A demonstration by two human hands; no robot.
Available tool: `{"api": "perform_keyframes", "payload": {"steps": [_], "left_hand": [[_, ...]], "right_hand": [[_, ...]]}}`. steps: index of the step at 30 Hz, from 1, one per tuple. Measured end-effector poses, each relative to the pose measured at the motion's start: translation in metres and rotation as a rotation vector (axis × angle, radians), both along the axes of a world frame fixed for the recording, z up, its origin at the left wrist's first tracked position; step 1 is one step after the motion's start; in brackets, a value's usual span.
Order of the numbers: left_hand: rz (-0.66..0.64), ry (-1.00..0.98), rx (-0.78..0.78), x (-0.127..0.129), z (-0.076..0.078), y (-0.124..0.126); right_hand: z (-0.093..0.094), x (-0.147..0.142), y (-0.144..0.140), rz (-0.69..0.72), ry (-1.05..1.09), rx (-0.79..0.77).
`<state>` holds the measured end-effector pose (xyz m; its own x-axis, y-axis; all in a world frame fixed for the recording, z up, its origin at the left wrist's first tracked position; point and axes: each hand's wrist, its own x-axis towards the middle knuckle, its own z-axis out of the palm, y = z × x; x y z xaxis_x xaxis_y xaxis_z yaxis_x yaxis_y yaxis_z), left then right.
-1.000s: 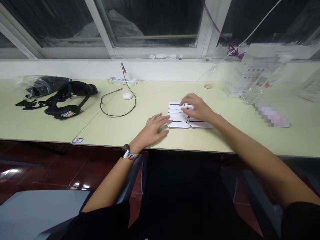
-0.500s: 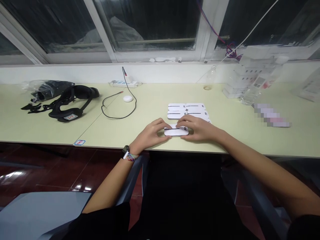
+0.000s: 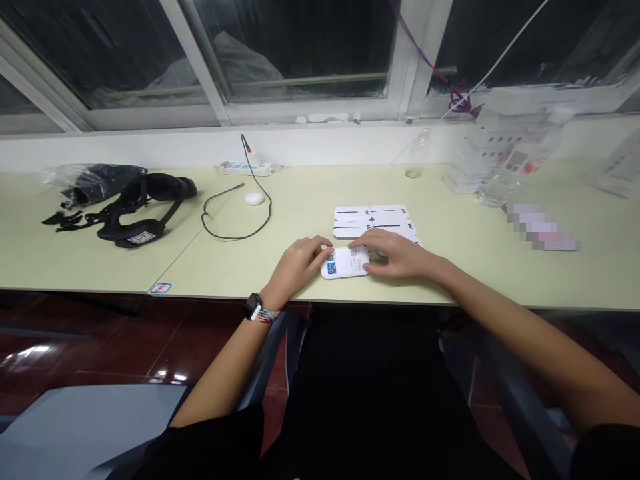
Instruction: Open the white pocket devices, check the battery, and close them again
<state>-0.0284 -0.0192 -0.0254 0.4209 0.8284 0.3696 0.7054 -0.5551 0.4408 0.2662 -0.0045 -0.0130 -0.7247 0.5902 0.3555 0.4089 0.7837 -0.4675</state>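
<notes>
We find both hands on one white pack (image 3: 345,262) at the lower centre of the frame, near the desk (image 3: 300,193) edge: the left hand (image 3: 295,267) pinches its left end, the right hand (image 3: 395,257) presses fingers flat on its right. Label side faces up. Risk: a sideways push could slide it off the edge, or nudge the stacked packs (image 3: 373,220) just behind.
</notes>
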Motion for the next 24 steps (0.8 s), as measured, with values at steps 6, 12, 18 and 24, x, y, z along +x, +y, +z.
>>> {"api": "perform_keyframes", "payload": {"steps": [6, 12, 18, 24], "left_hand": [[-0.104, -0.098, -0.012, -0.002, 0.003, -0.004], [-0.276, -0.015, -0.080, -0.002, 0.007, -0.008], [-0.260, -0.037, -0.088, -0.002, 0.005, -0.008], [-0.253, -0.024, -0.104, -0.003, 0.004, -0.007]], "right_hand": [[0.000, 0.004, 0.001, 0.081, 0.032, 0.047], [0.002, 0.009, -0.002, 0.132, 0.033, 0.019], [0.005, 0.007, -0.006, 0.124, 0.000, 0.113], [0.007, 0.005, -0.010, 0.108, -0.042, 0.173]]}}
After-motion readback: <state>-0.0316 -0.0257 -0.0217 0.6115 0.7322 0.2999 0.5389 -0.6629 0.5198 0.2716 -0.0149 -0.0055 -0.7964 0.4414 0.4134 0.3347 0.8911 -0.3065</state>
